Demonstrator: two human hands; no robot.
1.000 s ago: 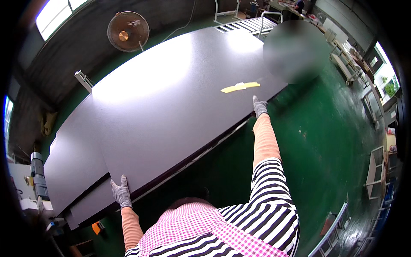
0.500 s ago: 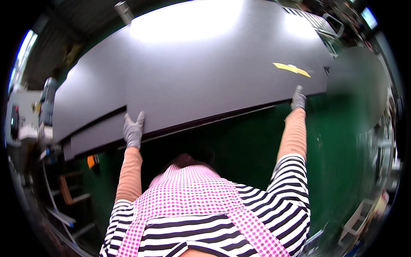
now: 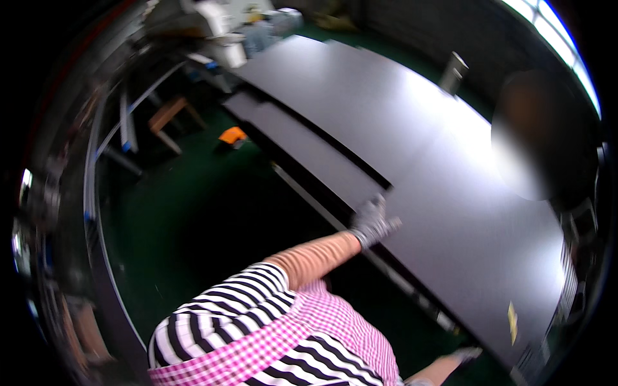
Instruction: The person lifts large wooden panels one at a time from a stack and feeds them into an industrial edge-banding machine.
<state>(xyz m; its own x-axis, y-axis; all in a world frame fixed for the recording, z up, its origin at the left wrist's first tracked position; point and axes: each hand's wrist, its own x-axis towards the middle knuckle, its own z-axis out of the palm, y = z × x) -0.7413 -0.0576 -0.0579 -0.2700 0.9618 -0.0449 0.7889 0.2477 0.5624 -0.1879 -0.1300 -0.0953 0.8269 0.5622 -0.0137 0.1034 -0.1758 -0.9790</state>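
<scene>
A large dark grey panel point(image 3: 444, 180) with a smooth, shiny face stretches diagonally across the view. Along its near left side a cut-out leaves a lower grey surface point(image 3: 309, 145) showing. My left hand point(image 3: 374, 222), in a grey glove, rests at the near edge beside the inner corner of this cut-out, thumb and fingers spread. Farther right along the same edge is my right hand point(image 3: 465, 355), also gloved. Its fingers are blurred, and their grip is hard to make out. A strip of yellow tape point(image 3: 512, 323) sticks to the panel near that hand.
On the green floor point(image 3: 174, 212) to the left lie an orange object point(image 3: 232, 136) and a wooden stand point(image 3: 168, 117). Long metal rails point(image 3: 93, 193) run down the left side. A metal cylinder point(image 3: 454, 72) rises behind the panel's far edge.
My view has swung left, so the panel now slants down to the right. My left hand stays near the cut-out's corner; my right hand now appears low at the panel's near edge.
</scene>
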